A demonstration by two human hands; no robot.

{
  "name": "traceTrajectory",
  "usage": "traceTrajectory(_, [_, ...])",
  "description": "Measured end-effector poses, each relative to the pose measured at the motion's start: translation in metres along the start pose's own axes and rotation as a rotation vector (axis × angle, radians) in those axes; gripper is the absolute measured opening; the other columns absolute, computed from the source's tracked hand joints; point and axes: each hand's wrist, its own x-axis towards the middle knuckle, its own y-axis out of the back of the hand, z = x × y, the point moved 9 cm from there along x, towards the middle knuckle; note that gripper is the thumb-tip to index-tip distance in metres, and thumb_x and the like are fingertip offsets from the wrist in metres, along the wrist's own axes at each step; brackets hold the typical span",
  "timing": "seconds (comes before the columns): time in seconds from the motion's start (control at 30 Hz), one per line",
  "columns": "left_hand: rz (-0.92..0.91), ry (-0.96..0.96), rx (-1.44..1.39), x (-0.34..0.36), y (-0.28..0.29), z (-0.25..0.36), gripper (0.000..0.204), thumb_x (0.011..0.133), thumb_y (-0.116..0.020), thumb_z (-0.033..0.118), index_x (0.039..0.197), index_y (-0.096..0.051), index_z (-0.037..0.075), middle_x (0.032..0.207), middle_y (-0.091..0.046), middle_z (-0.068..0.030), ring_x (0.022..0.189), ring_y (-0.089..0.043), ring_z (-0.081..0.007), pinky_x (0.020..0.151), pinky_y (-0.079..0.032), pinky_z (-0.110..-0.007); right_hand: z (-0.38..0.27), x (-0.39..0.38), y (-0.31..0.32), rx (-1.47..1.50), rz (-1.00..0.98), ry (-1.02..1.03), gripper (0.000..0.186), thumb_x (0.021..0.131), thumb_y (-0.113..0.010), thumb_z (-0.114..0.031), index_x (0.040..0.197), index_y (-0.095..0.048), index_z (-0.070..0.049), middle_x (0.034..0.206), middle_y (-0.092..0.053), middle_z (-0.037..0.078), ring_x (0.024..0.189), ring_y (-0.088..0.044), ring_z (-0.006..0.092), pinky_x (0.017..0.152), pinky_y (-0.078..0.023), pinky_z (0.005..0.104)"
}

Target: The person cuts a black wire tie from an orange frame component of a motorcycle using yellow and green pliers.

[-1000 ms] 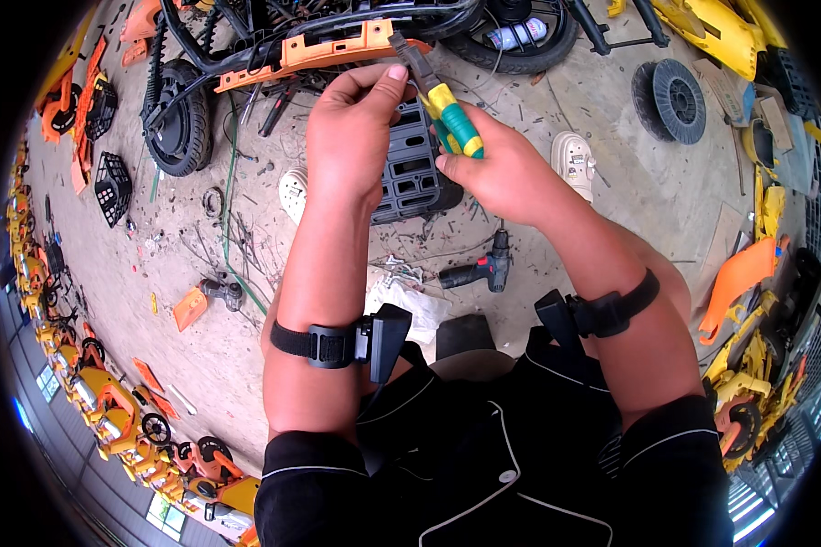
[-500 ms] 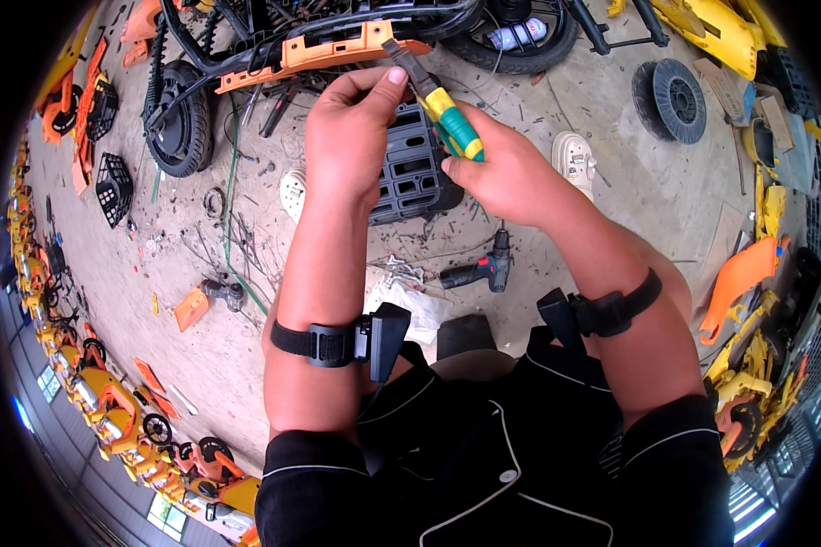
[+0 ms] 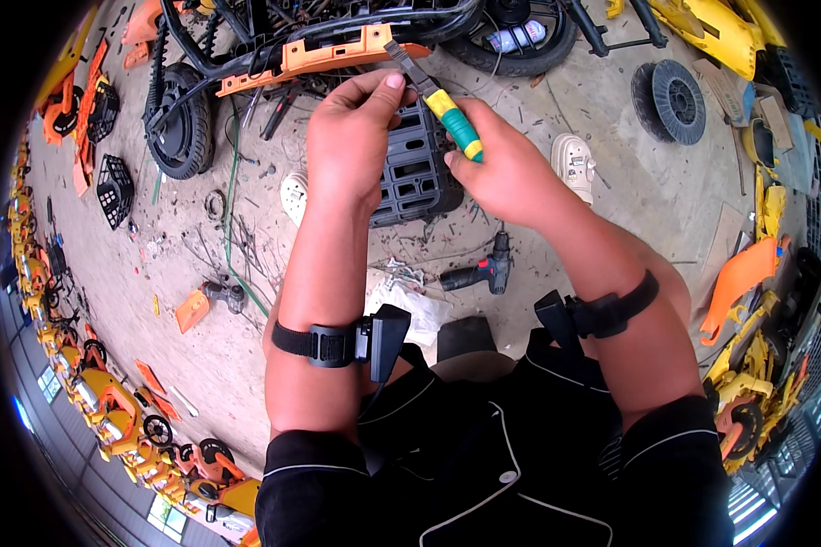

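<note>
The right hand is wrapped around the green-and-yellow grips of a pair of combination pliers, which point up and to the left in front of the person, above a black slotted plastic part between the two beige clogs. A second ago the two handles stood apart with both grips showing; now they overlap as one, so the right fingers seem to have squeezed the tool together, which reads as a closing bite. Whether anything sits in the jaws is too small to tell. The left hand has barely moved: its thumb lies over a bent index finger just beside the pliers' metal head, but whether this pinch holds something cannot be told. The jaws overlap the orange panel in view, with contact unclear. A cordless drill lies unheld on the floor nearer the person.
</note>
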Motion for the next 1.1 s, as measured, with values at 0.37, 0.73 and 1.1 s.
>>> traceTrajectory(0.37, [0.006, 0.040, 0.001, -0.002, 0.000, -0.002, 0.017, 0.097, -0.065, 0.016, 0.105, -0.069, 0.001, 0.090, -0.070, -0.0027, 0.081, -0.060, -0.0081, 0.076, -0.045, -0.023, -0.002, -0.003, 0.000, -0.006, 0.041, 0.029, 0.050, 0.087, -0.063, -0.012, 0.133, -0.044, -0.005, 0.129, -0.056, 0.022, 0.116, -0.057, 0.0428, 0.095, -0.048, 0.0493])
traceTrajectory(0.73, [-0.007, 0.006, -0.010, -0.001, -0.003, 0.003, 0.016, 0.098, -0.064, 0.016, 0.105, -0.069, 0.002, 0.091, -0.070, -0.0022, 0.082, -0.060, -0.0078, 0.076, -0.045, -0.023, -0.007, 0.000, 0.003, -0.029, 0.006, -0.001, 0.054, 0.086, -0.062, -0.010, 0.137, -0.042, -0.003, 0.131, -0.055, 0.022, 0.119, -0.056, 0.0417, 0.097, -0.047, 0.0489])
traceTrajectory(1.1, [-0.028, 0.001, -0.047, 0.000, -0.004, 0.000, 0.016, 0.100, -0.061, 0.015, 0.108, -0.067, 0.003, 0.095, -0.070, -0.0020, 0.088, -0.062, -0.0085, 0.078, -0.045, -0.024, -0.017, -0.005, 0.009, -0.209, 0.200, 0.198, 0.062, 0.080, -0.068, -0.006, 0.136, -0.043, 0.003, 0.126, -0.056, 0.023, 0.120, -0.054, 0.0404, 0.102, -0.043, 0.0472])
